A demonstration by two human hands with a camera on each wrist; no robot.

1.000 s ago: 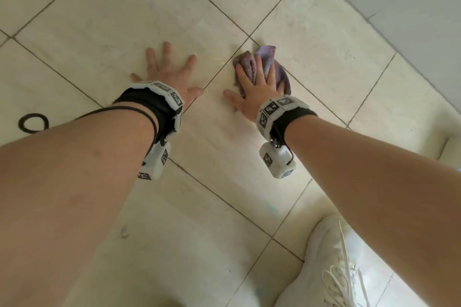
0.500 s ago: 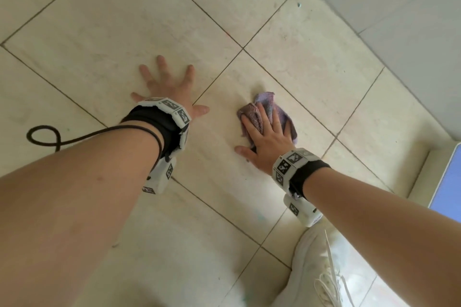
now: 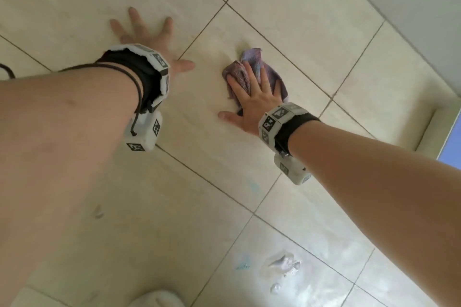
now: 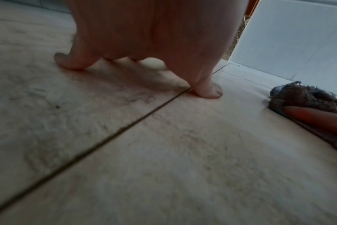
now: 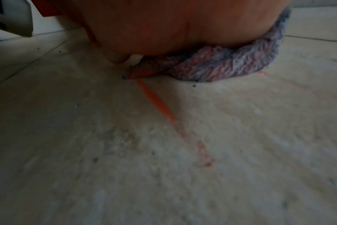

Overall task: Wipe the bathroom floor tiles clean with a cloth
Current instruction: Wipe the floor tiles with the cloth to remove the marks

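Note:
A crumpled purple-grey cloth (image 3: 252, 67) lies on the cream floor tiles (image 3: 311, 22). My right hand (image 3: 252, 97) presses flat on the cloth with straight fingers. In the right wrist view the cloth (image 5: 227, 65) bunches under my palm, and an orange streak (image 5: 156, 100) runs across the tile toward the camera. My left hand (image 3: 147, 35) is spread flat on the tile to the left of the cloth, bracing. In the left wrist view its fingertips (image 4: 208, 91) touch the floor by a grout line, and the cloth (image 4: 306, 97) shows at the right edge.
A grey tiled wall (image 3: 411, 7) borders the floor at the upper right. Small white scraps (image 3: 284, 264) and blue marks (image 3: 243, 265) lie on the near tiles. A white shoe tip (image 3: 157, 299) pokes in at the bottom edge.
My right hand has slid the cloth back toward me from the grout crossing and slightly sideways over the tile. The left hand has stayed planted; the head view has shifted.

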